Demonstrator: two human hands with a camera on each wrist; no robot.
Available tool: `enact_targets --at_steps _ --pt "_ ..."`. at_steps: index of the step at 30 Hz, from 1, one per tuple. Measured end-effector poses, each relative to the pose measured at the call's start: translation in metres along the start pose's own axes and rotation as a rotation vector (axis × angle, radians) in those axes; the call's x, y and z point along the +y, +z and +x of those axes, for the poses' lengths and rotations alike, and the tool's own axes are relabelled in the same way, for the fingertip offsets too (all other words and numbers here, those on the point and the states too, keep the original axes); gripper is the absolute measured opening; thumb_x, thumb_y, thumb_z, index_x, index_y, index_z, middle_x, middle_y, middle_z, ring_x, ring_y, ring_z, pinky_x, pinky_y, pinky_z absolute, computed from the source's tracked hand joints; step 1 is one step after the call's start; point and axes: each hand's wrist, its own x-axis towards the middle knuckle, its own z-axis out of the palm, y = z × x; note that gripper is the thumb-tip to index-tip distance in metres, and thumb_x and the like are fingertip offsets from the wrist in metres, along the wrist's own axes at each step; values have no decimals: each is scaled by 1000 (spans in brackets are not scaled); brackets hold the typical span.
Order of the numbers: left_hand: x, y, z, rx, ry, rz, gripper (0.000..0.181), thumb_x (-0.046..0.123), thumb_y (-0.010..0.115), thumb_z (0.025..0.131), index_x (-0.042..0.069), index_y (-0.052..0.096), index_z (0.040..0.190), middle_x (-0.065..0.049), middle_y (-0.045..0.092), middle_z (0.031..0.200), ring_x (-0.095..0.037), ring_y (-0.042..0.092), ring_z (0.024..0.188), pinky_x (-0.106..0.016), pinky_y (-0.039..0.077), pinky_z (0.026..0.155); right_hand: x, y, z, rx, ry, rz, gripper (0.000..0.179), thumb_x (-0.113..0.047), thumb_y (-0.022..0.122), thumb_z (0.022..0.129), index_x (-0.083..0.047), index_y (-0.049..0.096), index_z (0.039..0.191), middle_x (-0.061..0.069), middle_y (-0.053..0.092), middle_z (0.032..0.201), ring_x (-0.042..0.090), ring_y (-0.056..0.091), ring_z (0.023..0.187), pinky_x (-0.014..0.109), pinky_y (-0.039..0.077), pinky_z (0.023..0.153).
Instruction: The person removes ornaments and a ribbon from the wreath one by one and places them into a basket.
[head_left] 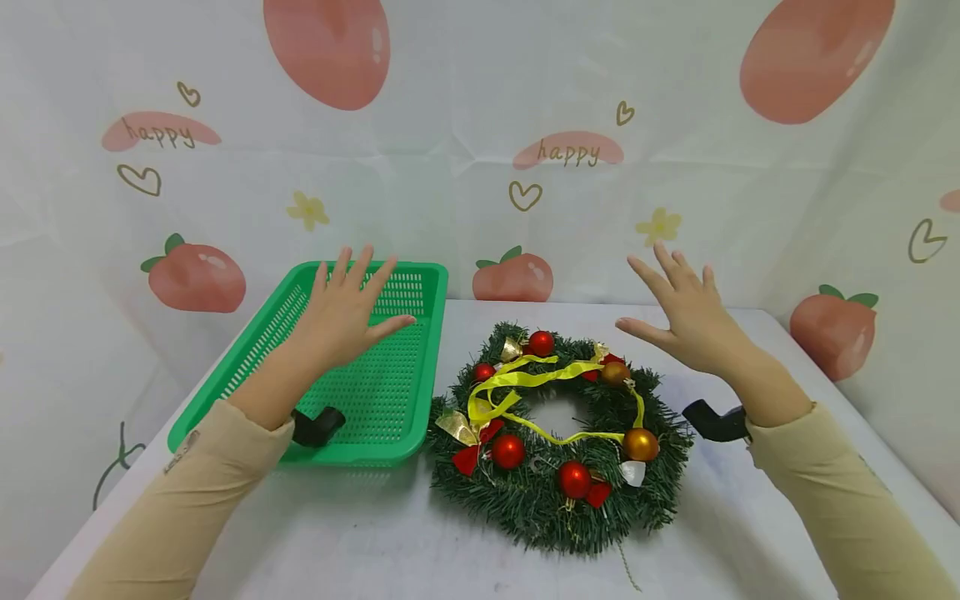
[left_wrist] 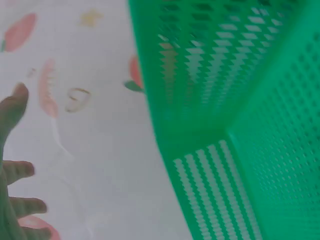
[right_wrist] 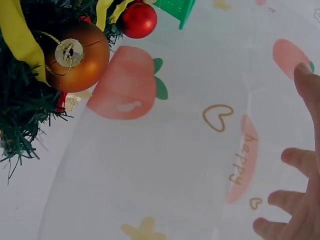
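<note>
My left hand (head_left: 337, 321) is raised above the green plastic basket (head_left: 438, 333), fingers spread and holding nothing. The basket has slotted walls and a perforated floor. My right hand (head_left: 690, 321), also spread and holding nothing, is up in the air to the right of a green Christmas wreath (head_left: 510, 508). Red baubles (head_left: 574, 480), golden baubles (head_left: 640, 444), small bows and a loose yellow ribbon (head_left: 532, 379) decorate the wreath. In the right wrist view, a golden bauble (right_wrist: 80, 60) shows close up at the wreath's edge.
Basket and wreath stand side by side on a white-covered table (head_left: 360, 542). Behind them hangs a white curtain (head_left: 450, 192) printed with peaches, hearts and flowers. A black wrist mount (head_left: 318, 427) sits under the left wrist, another (head_left: 716, 421) under the right.
</note>
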Motion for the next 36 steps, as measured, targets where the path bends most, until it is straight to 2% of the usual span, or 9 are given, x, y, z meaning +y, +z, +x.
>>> enact_targets --at_steps 2,6,9,13,18,20,25,30,36 --pt "4 -3 -6 -2 24 -51 78 50 53 91 11 21 150 -23 15 154 -47 10 142 -64 13 112 2 -2 -5 -14 -17 70 77 -42 62 88 -19 22 150 19 8 157 45 7 143 67 -4 111" --pt "17 -6 -19 -19 107 -191 70 42 56 91 8 30 146 -22 24 152 -46 17 141 -63 17 112 7 -5 -18 -88 -34 194 71 -35 62 89 -16 27 148 19 15 155 46 15 140 69 13 107" --pt "32 -7 -30 -29 174 -271 65 40 58 91 8 36 143 -21 30 150 -43 25 139 -59 24 111 12 -4 -29 -142 -47 253 66 -32 62 90 -14 32 145 19 22 153 44 22 138 69 26 100" --pt "52 -3 -44 -60 225 -349 61 41 57 91 11 40 141 -16 35 148 -36 34 136 -55 32 109 22 6 -42 -163 -78 306 62 -26 65 88 -12 39 141 18 34 147 41 32 133 66 31 98" --pt "73 8 -58 -59 317 -404 54 40 56 92 13 46 137 -10 43 144 -29 42 132 -48 40 105 36 21 -58 -154 -125 297 60 -23 69 85 -19 42 139 9 45 141 7 40 127 43 42 96" --pt "80 12 -61 -65 353 -427 50 39 56 92 14 48 135 -8 46 141 -27 45 130 -46 42 104 40 26 -63 -160 -128 296 62 -24 70 83 -21 43 139 6 46 140 -10 36 122 41 43 93" --pt "95 23 -66 -104 408 -502 45 37 56 92 12 53 129 -4 54 132 -22 51 123 -41 46 100 49 40 -73 -212 -163 411 72 -20 77 75 -18 43 139 -2 33 147 -22 19 125 66 36 90" --pt "104 40 -68 -124 432 -541 41 36 58 91 12 56 125 -2 57 128 -18 56 116 -35 50 93 53 52 -79 -263 -210 477 84 -16 83 67 -18 40 140 -16 19 151 -23 11 128 74 30 86" --pt "112 57 -69 -145 421 -525 38 34 62 89 15 57 122 0 58 124 -15 57 111 -29 52 89 55 62 -84 -310 -179 505 89 -15 84 65 -20 38 142 0 14 155 -4 13 137 80 25 85"
